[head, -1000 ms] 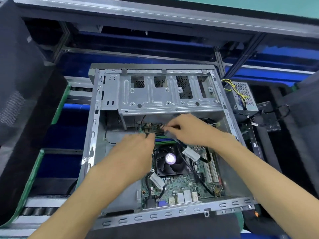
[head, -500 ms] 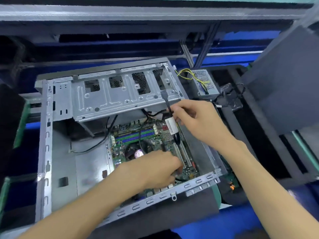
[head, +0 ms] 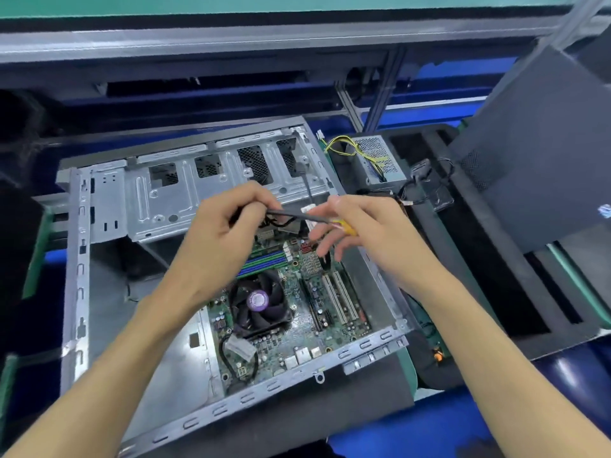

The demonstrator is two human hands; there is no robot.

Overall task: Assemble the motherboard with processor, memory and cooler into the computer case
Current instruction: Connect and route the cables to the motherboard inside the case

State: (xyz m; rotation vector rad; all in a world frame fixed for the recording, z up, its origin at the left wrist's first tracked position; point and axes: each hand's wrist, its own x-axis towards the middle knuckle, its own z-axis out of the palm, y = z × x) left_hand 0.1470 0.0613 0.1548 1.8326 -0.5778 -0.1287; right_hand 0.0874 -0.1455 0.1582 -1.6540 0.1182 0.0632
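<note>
An open metal computer case (head: pixel 79 279) lies on its side with the green motherboard (head: pixel 334 312) seated in its right half, reaching to the case's right wall and near edge. On the board, the black CPU cooler fan (head: pixel 259 304) with a purple hub sits near the centre, blue and green memory slots (head: pixel 264 261) lie just beyond it, and white expansion slots (head: pixel 340 300) run along its right side. Above the far end of the board, both hands hold one thin dark cable (head: pixel 291 215). The left hand (head: pixel 228 239) pinches it between curled fingers and thumb. The right hand (head: pixel 360 226) pinches its other end, the remaining fingers loosely spread. A power supply (head: pixel 377 158) with yellow wires sits beyond the case's far right corner, beside a dark side panel (head: pixel 535 153).
</note>
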